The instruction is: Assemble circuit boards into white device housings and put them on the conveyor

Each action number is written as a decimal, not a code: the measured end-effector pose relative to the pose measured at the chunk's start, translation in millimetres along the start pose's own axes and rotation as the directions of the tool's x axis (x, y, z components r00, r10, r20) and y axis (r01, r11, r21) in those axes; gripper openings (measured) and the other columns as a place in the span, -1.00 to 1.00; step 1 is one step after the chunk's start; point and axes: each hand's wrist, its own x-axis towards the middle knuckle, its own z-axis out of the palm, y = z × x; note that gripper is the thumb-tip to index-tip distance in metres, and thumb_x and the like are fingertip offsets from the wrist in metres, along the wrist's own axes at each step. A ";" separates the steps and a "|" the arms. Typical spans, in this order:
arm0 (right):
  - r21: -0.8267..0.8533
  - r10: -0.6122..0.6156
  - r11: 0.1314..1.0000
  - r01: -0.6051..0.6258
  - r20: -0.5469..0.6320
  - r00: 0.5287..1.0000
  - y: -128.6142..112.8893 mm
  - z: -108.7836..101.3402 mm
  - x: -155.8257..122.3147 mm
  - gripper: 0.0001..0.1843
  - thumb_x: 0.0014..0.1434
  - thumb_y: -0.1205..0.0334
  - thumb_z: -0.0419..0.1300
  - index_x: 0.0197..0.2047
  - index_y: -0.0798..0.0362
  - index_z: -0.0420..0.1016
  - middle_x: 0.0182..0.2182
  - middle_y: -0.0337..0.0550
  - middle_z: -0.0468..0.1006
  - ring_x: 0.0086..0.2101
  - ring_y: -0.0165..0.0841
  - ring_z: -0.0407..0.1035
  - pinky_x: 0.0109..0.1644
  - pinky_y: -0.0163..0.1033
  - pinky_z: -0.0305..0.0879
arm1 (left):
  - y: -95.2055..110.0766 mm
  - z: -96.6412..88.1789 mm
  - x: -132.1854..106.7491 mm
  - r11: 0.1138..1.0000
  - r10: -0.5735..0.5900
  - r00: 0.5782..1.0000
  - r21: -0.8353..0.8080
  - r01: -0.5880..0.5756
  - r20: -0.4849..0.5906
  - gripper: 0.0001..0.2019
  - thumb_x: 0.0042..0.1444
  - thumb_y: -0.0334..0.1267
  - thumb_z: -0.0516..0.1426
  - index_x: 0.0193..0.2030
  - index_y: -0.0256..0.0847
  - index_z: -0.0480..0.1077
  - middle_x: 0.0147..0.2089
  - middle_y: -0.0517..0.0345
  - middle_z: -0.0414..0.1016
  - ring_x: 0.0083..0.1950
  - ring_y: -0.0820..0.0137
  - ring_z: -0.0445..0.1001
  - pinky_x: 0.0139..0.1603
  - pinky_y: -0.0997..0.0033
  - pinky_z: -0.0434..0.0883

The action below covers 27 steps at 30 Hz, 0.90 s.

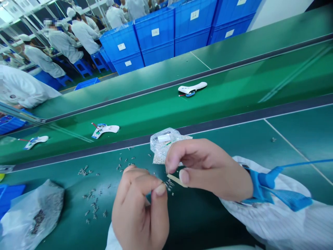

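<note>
My left hand is pinched, thumb against forefinger. Whatever sits between those fingertips is too small to make out. Just to its right, my right hand curls its thumb and fingers around a narrow, flat tan strip. The strip slants down to the right, close to the left fingertips but apart from them. Small metal screws lie on the table beneath both hands. Behind the right hand is a clear plastic bag of small pale parts, partly hidden by the fingers.
More loose metal pieces are scattered left. A plastic bag of metal parts lies front left. White curved housings with red wires rest on the green belt. Blue crates and seated workers are beyond. A blue wrist strap trails a cord.
</note>
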 end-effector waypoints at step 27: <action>-0.650 -0.411 0.702 0.290 -0.037 0.911 8.3 15.2 -0.9 -0.82 -0.02 0.56 0.13 -0.46 0.08 0.40 -0.50 -0.29 0.53 -0.44 -0.54 0.38 -0.30 -0.44 0.29 | 4.3 10.0 -5.5 0.608 -0.588 0.768 -0.488 0.627 0.255 -0.80 0.17 -0.21 0.08 -0.46 -0.16 0.30 -0.49 0.26 0.17 -0.46 0.49 0.16 -0.49 0.52 0.20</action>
